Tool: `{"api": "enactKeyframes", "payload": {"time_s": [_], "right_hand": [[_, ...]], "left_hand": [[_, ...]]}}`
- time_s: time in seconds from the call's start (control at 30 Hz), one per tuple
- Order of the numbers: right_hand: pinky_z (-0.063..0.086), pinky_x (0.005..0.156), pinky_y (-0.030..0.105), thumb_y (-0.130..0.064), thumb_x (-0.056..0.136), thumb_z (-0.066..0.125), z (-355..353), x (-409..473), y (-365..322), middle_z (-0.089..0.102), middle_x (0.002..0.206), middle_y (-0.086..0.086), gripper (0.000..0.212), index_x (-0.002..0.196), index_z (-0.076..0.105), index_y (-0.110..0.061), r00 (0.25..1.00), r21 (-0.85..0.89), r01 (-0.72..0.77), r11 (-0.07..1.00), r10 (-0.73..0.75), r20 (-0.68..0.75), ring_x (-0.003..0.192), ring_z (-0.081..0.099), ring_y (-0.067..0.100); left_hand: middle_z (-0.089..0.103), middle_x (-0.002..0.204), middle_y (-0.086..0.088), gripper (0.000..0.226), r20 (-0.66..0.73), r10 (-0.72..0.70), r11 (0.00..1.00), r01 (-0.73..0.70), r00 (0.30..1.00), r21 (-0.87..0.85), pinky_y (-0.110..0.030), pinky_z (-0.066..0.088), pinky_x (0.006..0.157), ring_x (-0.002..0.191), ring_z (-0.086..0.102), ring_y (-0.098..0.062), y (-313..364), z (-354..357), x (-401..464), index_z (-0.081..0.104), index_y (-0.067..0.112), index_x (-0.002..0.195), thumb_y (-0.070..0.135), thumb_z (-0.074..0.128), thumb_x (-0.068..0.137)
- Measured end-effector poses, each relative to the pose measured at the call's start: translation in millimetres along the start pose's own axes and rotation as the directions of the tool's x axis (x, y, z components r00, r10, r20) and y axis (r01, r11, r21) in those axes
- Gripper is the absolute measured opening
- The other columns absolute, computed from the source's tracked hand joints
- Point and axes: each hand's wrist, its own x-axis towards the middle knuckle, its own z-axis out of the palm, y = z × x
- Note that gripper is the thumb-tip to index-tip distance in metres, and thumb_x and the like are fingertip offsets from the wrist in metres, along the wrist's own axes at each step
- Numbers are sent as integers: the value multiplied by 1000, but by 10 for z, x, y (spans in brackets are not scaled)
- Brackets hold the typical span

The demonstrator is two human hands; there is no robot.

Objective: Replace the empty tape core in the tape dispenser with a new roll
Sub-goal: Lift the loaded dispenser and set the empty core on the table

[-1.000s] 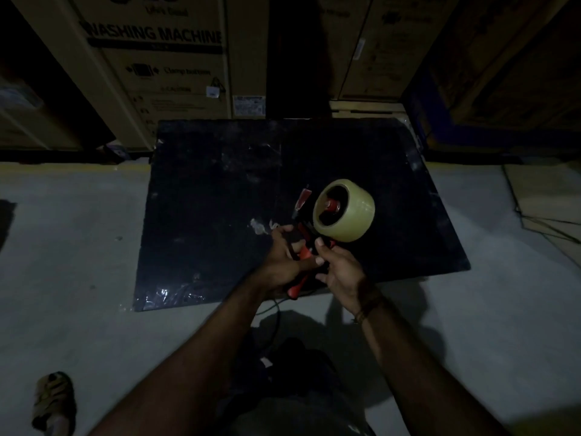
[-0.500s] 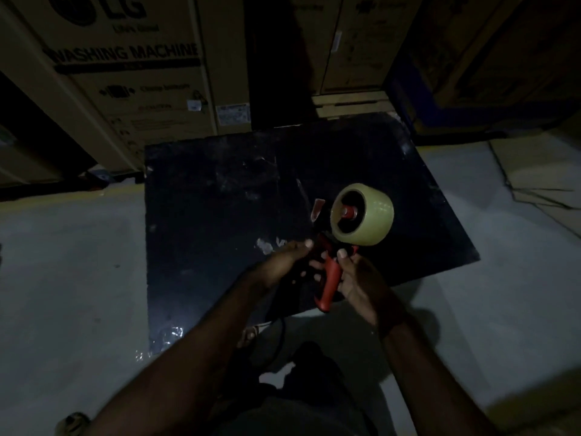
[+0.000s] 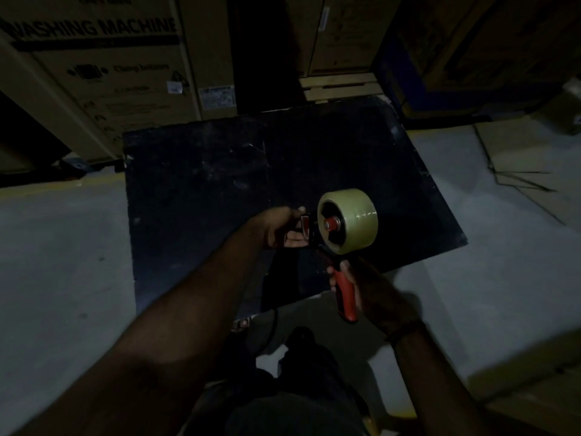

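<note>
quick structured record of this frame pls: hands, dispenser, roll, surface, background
left hand: at the front end of the tape dispenser, fingers around the black and red head
right hand: closed on the red handle
tape roll: full, pale, seated on the red hub
dispenser position: held in the air above the black board
floor: grey concrete
background: cardboard boxes, one printed WASHING MACHINE
lighting: dim, fine detail unclear

Right hand (image 3: 364,287) grips dispenser (image 3: 344,294); left hand (image 3: 279,228) seemingly pinches its front.
</note>
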Motion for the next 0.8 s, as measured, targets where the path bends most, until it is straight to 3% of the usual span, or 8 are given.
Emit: {"api": "enactKeyframes", "payload": {"time_s": [0.13,0.3,0.4,0.5,0.57,0.63,0.73,0.8], "right_hand": [[58,74,27,-36,99,68,-115,-144,65,74,97,2,30,123,68,-16,999,-73,19,997,-16,50,80,68,15],[55,88,40,-74,71,82,-249,-362,202,70,109,12,101,133,61,3,996,-188,64,980,-49,80,96,65,26],[55,98,44,-69,80,78,-322,-511,291,71,116,14,94,137,58,3,997,-170,43,984,-33,65,106,67,32],[52,108,58,-53,95,69,-432,-617,440,70,131,25,72,143,56,0,999,-189,-19,982,27,42,122,69,40],[56,81,51,-45,99,63,-500,-654,518,77,89,9,68,139,53,10,997,-231,-26,973,42,63,78,77,19],[44,70,51,-51,97,67,-569,-690,621,63,70,4,74,133,53,12,996,-238,-46,970,63,63,50,60,14],[44,70,64,-62,86,78,-587,-703,717,62,96,19,81,139,60,-4,995,-167,-83,982,91,40,78,58,36],[51,78,58,-62,81,82,-591,-696,777,63,107,21,80,135,63,-6,995,-131,-100,986,102,10,93,56,37]], "left_hand": [[67,87,-8,35,-48,63,995,-59,997,81,-32,63,56,72,64,-20,-110,89,126,65,14,99,35,42,114],[74,91,-13,27,-90,257,897,-203,962,392,-40,60,71,79,71,-27,-301,184,329,77,5,104,30,69,102],[74,81,-5,14,-98,313,897,-261,945,356,-32,55,66,70,68,-19,-476,229,393,80,16,98,27,72,101],[74,64,-1,15,-112,385,881,-329,916,342,-28,51,57,55,63,-15,-630,202,515,79,4,95,18,75,98],[76,60,-1,18,-68,466,804,-390,882,449,-31,55,59,53,66,-21,-707,159,589,77,-3,91,14,76,97],[78,66,-4,18,-2,505,709,-414,863,571,-35,59,67,66,75,-29,-757,160,652,75,4,88,19,76,97],[75,64,10,24,47,564,500,-387,824,775,-13,49,67,63,69,8,-840,196,732,68,21,78,32,73,99],[70,66,13,24,50,623,425,-392,781,816,-17,48,64,62,65,7,-882,210,814,63,23,78,34,74,97]]}}
